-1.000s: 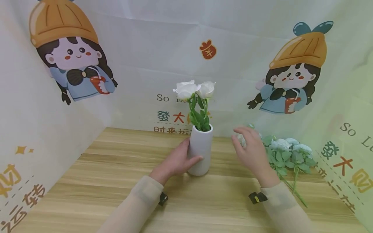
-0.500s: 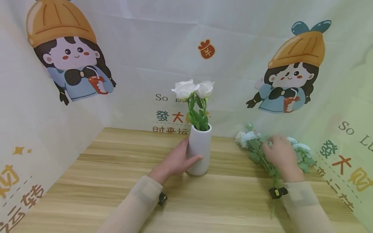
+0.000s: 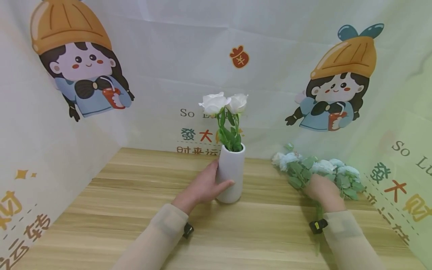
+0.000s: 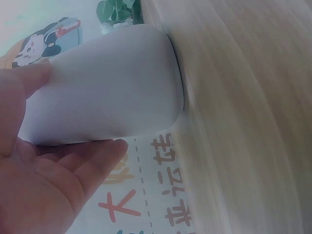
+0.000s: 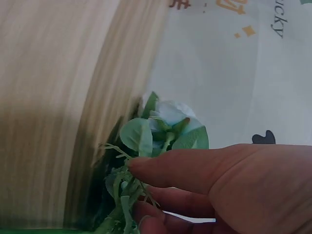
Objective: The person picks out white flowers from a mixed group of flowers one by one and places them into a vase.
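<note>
R hand (image 3: 324,190) is pinching green stems (image 5: 118,214) nr back-right corner of worktop (image 3: 118,213), stems running twd front edge, blooms (image 3: 324,166) beyond fingers (image 5: 180,201); L hand (image 3: 202,183) is clasping white vase (image 3: 233,172).

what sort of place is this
Probably a small indoor recording set-up: a pale, creased, cartoon-printed backdrop surrounds three sides of a light wood-grain tabletop, and small black boxy devices sit by both beige sleeve cuffs.

Your counter (image 3: 111,202) shows smooth wood grain; your vase (image 3: 232,170) looks smooth and matt. Beyond the counter's far edge you see a creased cloth backdrop (image 3: 168,52). The white roses (image 3: 215,104) look like matt cloth.
</note>
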`<move>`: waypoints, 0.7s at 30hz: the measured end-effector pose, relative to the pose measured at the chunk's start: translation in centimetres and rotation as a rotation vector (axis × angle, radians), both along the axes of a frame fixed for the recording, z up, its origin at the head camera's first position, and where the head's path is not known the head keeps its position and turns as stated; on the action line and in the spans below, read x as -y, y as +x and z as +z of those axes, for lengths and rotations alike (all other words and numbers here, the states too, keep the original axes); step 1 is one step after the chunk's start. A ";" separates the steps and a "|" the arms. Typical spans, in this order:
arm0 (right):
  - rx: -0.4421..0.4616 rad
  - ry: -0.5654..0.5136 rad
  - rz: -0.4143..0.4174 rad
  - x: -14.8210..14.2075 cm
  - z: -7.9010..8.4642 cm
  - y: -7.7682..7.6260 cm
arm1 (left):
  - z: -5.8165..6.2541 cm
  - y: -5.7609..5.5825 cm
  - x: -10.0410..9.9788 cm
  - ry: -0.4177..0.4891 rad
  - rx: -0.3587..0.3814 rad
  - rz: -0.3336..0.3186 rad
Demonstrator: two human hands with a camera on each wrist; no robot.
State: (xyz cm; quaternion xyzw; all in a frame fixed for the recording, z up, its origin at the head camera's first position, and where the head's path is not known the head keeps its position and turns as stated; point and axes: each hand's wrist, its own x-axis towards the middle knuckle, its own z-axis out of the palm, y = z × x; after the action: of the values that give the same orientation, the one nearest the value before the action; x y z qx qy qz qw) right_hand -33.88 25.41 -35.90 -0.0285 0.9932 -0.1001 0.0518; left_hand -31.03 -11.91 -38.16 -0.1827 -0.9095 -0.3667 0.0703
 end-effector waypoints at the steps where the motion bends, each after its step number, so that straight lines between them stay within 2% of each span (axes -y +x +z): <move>1: -0.004 -0.002 -0.001 0.0 -0.1 0.0 | 0.0 0.0 0.0 -0.001 0.003 0.002; 8: -0.005 0.015 -0.060 -0.3 -0.2 0.1 | 0.1 0.0 -0.1 0.000 0.013 0.004; 16: 0.124 0.049 -0.074 -0.5 0.5 0.5 | 0.0 0.0 0.0 0.000 0.012 0.006; 21: 0.149 0.033 -0.081 -0.4 0.6 0.4 | -0.1 0.0 0.0 0.005 0.008 0.006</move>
State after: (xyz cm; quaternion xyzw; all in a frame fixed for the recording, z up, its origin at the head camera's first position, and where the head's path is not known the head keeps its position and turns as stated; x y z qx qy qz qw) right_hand -33.43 25.78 -35.28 0.0200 0.9885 -0.0876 0.1220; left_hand -31.08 -11.91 -38.25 -0.1784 -0.9095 -0.3693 0.0682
